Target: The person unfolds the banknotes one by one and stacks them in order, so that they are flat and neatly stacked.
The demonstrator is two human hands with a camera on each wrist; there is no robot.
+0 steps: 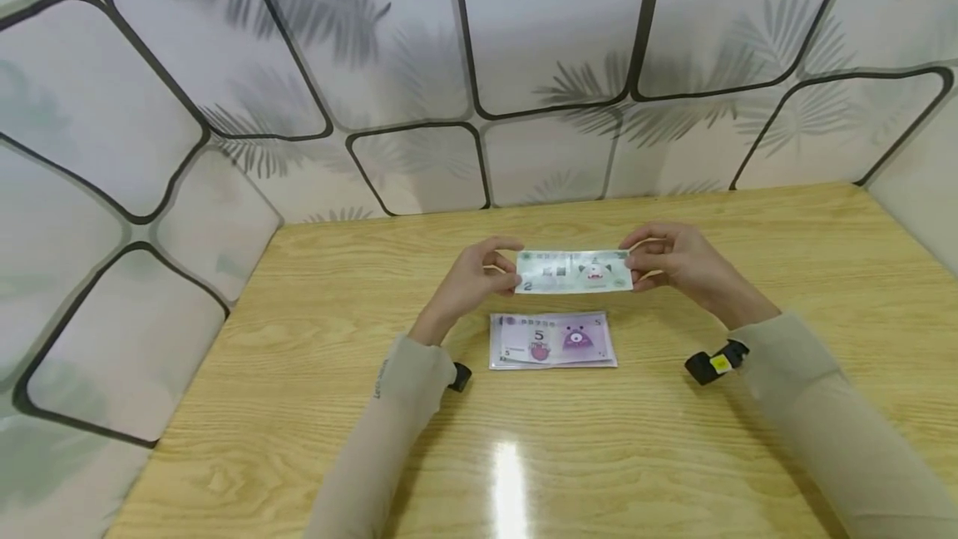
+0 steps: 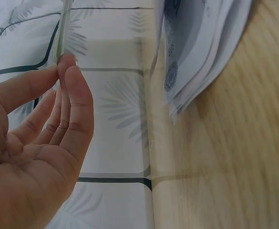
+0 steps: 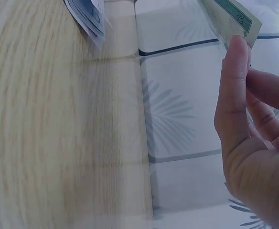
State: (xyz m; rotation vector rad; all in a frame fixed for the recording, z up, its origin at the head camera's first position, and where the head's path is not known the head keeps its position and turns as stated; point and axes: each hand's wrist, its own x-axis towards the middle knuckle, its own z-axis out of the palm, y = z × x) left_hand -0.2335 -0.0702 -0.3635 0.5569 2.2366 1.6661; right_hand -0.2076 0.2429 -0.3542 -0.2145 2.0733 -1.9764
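A pale green play banknote [image 1: 574,272] marked 2 is stretched level between both hands above the table. My left hand [image 1: 473,277] pinches its left end between thumb and fingers, and my right hand [image 1: 669,260] pinches the right end. In the right wrist view the green note [image 3: 235,19] tilts up from the fingertips. Below it on the table lies a small pile of play banknotes [image 1: 554,341], with a purple 5 note on top. Seen from the left wrist, the edges of the piled notes [image 2: 197,52] fan slightly apart.
The light wooden table [image 1: 299,373] runs back to a wall [image 1: 419,165] covered with a leaf and line pattern. A second patterned wall [image 1: 75,215] stands at the left. Black wrist straps [image 1: 707,367] show below the sleeves.
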